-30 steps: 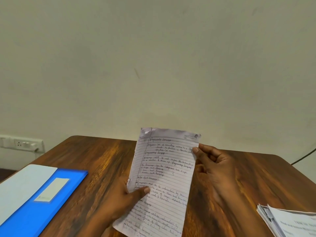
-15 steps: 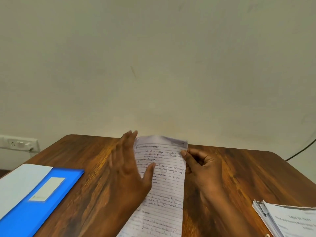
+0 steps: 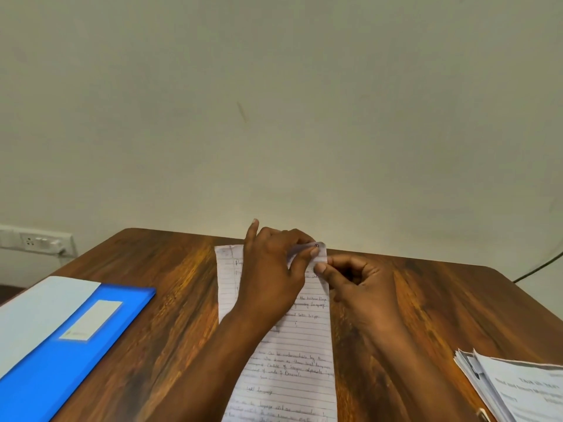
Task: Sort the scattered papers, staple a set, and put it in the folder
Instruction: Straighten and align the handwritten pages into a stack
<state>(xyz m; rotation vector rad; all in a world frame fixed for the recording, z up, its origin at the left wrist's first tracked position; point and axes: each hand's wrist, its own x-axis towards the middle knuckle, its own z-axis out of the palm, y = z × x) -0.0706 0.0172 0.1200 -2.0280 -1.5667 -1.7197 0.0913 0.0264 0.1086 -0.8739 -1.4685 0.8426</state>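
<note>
A lined handwritten sheet (image 3: pixel 292 363) lies lengthwise on the wooden table (image 3: pixel 441 300), reaching from the far middle to the near edge. My left hand (image 3: pixel 271 275) lies across its upper part and pinches the top right corner between thumb and fingers. My right hand (image 3: pixel 359 287) pinches the sheet's right edge just below that corner, fingers curled. A blue folder (image 3: pixel 76 354) with a pale label lies at the left. A stack of printed papers (image 3: pixel 518 388) lies at the near right.
A plain wall rises behind the table. A white socket strip (image 3: pixel 36 240) sits on the wall at far left. A dark cable (image 3: pixel 539 266) runs off the right side. A pale sheet (image 3: pixel 39 312) covers the folder's left part.
The sheet has come down from upright to flat on the table. My left hand moved from its lower left edge, across the page, to the top right corner. My right hand stayed on the right edge.
</note>
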